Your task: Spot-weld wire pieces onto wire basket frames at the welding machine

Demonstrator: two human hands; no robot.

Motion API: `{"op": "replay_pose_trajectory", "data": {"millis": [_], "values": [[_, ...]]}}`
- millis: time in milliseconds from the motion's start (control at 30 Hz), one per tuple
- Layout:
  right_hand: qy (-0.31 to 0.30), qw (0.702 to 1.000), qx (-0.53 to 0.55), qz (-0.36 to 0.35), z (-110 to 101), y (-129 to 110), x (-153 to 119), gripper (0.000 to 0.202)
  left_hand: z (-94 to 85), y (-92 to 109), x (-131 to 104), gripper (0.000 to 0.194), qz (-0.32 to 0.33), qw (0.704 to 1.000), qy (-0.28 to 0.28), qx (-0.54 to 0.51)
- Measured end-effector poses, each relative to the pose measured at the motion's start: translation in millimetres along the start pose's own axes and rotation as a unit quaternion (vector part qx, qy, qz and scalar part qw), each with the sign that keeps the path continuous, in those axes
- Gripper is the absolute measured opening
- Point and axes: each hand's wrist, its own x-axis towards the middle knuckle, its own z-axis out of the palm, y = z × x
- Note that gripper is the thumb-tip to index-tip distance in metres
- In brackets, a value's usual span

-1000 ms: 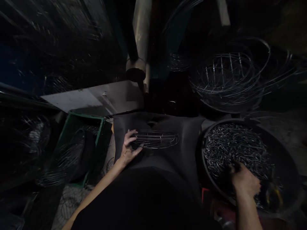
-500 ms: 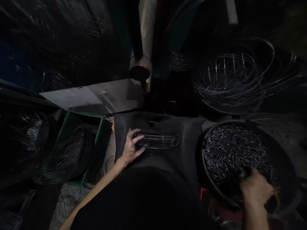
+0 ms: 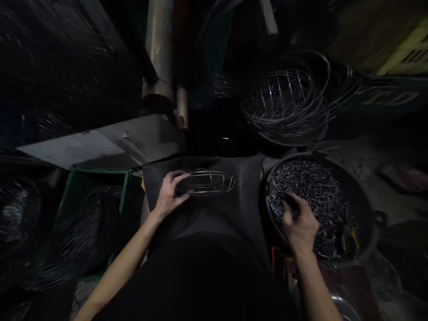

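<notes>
My left hand (image 3: 169,194) grips one end of a narrow, rounded wire frame (image 3: 210,182), its fingers over the top wires and the thumb below. The frame lies across the dark apron (image 3: 245,209) on my lap. My right hand (image 3: 301,225) is over the left part of a round black basin (image 3: 363,200), above a heap of small bent metal wire pieces (image 3: 310,187). Its fingers are curved, with a gap to the thumb; I see nothing held between them. Yellow-handled pliers (image 3: 351,240) lie in the basin, right of that hand.
A green crate (image 3: 127,187) with wire parts stands at the left. Behind it slopes a pale metal sheet (image 3: 110,140), below a thick pipe (image 3: 158,53). Wire baskets (image 3: 284,98) are piled beyond the basin. A red-edged box (image 3: 276,263) is by my right side.
My right hand has moved left and away from the pliers, which stay in the basin. My left hand still holds the wire frame. The whole view has shifted to the right.
</notes>
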Motion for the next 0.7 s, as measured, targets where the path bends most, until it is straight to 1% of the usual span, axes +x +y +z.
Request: {"op": "replay_pose_trajectory", "data": {"millis": [100, 167, 233, 300, 367, 433, 533, 600, 633, 700], "values": [[-0.037, 0.997, 0.027, -0.063, 29, -31, -6, 0.039, -7.9, 6, 26, 0.058, -0.023, 1.000, -0.008, -0.013], [-0.076, 0.991, 0.039, -0.104, 47, -45, -12, 0.040, -9.5, 5, 41, 0.057, -0.030, 0.999, -0.032, -0.031], [-0.108, 0.983, 0.052, -0.137, 60, -55, -18, 0.037, -9.1, 2, 52, 0.055, -0.038, 0.996, -0.058, -0.055], [-0.116, 0.977, 0.072, -0.163, 66, -63, -20, 0.031, -7.3, 0, 58, 0.055, -0.050, 0.993, -0.073, -0.075], [-0.095, 0.975, 0.094, -0.176, 63, -71, -18, 0.024, -4.6, 1, 59, 0.057, -0.062, 0.991, -0.074, -0.089], [-0.066, 0.979, 0.107, -0.161, 52, -80, -12, 0.019, -1.4, 2, 59, 0.057, -0.069, 0.990, -0.075, -0.098], [-0.001, 0.991, 0.095, -0.091, 34, -87, -5, 0.018, 3.6, 1, 58, 0.057, -0.067, 0.989, -0.082, -0.104], [0.031, 0.995, 0.080, -0.042, 30, -86, -5, 0.019, 5.8, -1, 58, 0.058, -0.058, 0.989, -0.086, -0.102], [0.027, 0.996, 0.083, -0.022, 31, -84, -5, 0.021, 6.2, -1, 57, 0.060, -0.054, 0.990, -0.088, -0.099], [-0.017, 0.994, 0.106, 0.006, 38, -79, -5, 0.026, 4.9, 1, 58, 0.062, -0.046, 0.990, -0.093, -0.093]]}}
